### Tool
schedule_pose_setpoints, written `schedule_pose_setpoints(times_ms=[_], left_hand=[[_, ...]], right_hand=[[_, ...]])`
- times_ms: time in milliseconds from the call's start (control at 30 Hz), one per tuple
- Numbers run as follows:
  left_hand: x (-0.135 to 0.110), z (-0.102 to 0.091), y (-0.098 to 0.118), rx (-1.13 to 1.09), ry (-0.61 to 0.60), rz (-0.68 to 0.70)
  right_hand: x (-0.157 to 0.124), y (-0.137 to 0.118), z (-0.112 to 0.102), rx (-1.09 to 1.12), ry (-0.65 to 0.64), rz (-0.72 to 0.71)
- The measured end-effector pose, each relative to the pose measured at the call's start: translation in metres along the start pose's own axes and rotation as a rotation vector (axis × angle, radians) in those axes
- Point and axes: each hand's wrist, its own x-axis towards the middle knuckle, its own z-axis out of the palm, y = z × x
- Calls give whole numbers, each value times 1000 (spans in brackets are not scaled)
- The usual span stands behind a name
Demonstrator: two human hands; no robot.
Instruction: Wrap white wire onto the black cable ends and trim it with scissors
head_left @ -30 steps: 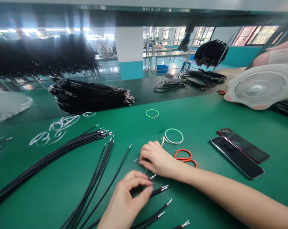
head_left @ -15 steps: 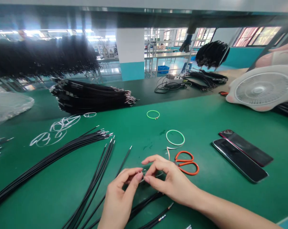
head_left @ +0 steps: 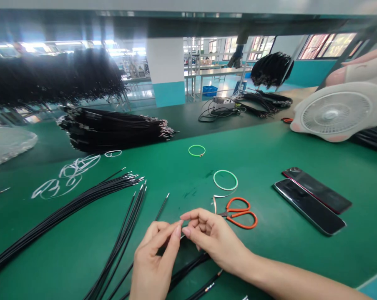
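At the front of the bench my left hand has its thumb and forefinger pinched together. My right hand faces it, its fingers curled and its thumb and fingertips close to the left fingertips. A small whitish sliver shows just below where the fingertips meet; what it is I cannot tell, as the fingers cover most of it. Under and beside the hands lie thin black cables with bare metal ends. Just beyond my right hand lie orange-handled scissors, beside a coil of narrow white tape with its tail loose.
A green ring lies further back on the green bench. Two phones lie at right, near a white fan. White strip scraps, a cable bundle and a thick cable pile occupy the left.
The view has shifted slightly, moving most things a little left. My fingertips have drawn closer together, and the pale loop seen between my hands before is now mostly hidden.
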Motion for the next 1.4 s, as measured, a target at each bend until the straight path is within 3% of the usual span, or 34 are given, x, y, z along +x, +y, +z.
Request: schedule_pose_setpoints(times_ms=[167,300,367,500,667,767,933,1167,1267,1400], left_hand=[[5,-2,-9,252,45,52],[19,-9,-26,728,203,-29],[24,-10,-30,809,209,-67],[20,-4,-24,681,101,-26],[5,2,-11,418,-2,42],[-2,4,-7,311,22,77],[-8,11,-1,218,151,98],[-3,22,7,141,146,134],[-2,22,4,122,178,80],[-1,19,-7,80,160,-27]], right_hand=[[2,-4,-4,-106,65,59],[5,-11,-10,-117,73,97],[6,-14,-13,-97,91,112],[6,-18,-13,5,137,113],[2,-13,-4,182,50,95],[2,-10,3,246,76,60],[2,-13,3,206,237,31],[-1,-20,-2,229,217,32],[-1,-21,-4,222,306,26],[-2,-17,-2,154,266,55]])
